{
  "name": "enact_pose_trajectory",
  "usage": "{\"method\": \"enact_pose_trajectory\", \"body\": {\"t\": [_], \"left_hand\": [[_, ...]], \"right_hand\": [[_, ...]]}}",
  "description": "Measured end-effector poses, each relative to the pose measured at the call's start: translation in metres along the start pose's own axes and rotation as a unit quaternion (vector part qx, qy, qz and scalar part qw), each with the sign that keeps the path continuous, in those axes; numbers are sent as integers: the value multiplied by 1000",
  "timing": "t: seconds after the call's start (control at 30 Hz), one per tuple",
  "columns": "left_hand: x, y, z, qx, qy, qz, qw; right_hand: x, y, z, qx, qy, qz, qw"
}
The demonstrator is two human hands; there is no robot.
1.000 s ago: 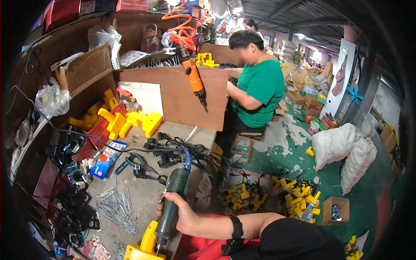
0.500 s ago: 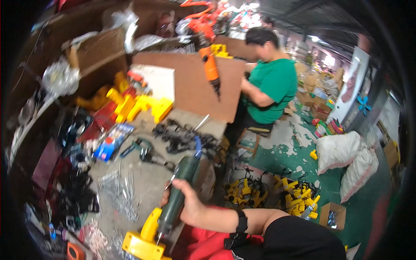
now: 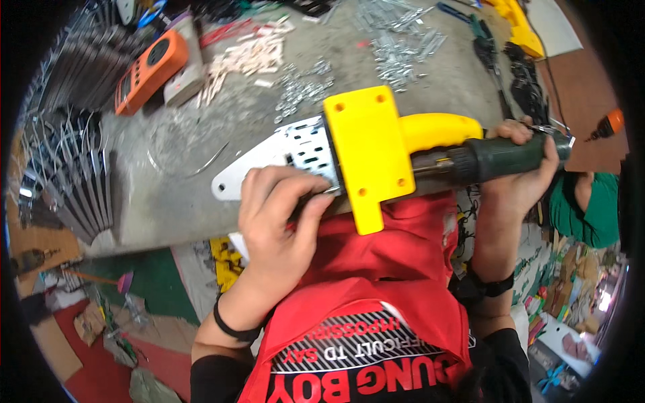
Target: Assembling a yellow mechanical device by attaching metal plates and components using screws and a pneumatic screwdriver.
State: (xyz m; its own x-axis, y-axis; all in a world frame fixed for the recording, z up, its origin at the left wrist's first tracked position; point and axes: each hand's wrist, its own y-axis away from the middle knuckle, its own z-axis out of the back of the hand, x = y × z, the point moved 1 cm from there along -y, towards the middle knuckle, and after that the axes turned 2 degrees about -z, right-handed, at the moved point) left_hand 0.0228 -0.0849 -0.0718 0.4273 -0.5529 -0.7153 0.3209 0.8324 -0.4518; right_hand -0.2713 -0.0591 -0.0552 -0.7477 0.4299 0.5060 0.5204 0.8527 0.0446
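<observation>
Pointing left, the yellow tool (image 3: 368, 154) stretches sideways, right grip (image 3: 519, 176) clasping a green driver (image 3: 500, 156), left grip (image 3: 277, 218) unclear.

Glossy yellow plastic housing (image 3: 366, 148), smooth metal plate (image 3: 275, 149), matt red cloth (image 3: 356, 258).

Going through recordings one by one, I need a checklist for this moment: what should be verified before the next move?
1. Right hand grips the dark green power tool: ok.
2. Left hand clear of the tool: ok, beyond the yellow housing.
3. Left hand's hold on the perforated metal plate firm: cannot tell.
4. Tool engaged with a fastener: cannot tell.
5. Bench free of loose parts: not ok.
</observation>
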Motion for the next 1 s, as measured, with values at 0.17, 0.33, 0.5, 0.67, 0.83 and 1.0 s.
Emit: {"method": "enact_pose_trajectory", "body": {"t": [0.17,0.33,0.5,0.67,0.83,1.0], "left_hand": [[0,5,4,8,-9,-3,1000],[-1,6,3,14,-12,-4,1000],[-3,5,1,17,-1,17,1000],[-2,3,5,21,-1,20,1000],[5,-6,11,41,4,-15,999],[4,-11,11,64,41,-56,996]], "right_hand": [[1,4,6,14,-55,-18,998],[1,9,4,23,-49,-2,999],[2,7,4,28,-54,-6,998],[3,3,7,28,-83,-18,996],[0,4,2,17,-74,-5,997],[-2,14,-8,6,-41,6,999]]}}
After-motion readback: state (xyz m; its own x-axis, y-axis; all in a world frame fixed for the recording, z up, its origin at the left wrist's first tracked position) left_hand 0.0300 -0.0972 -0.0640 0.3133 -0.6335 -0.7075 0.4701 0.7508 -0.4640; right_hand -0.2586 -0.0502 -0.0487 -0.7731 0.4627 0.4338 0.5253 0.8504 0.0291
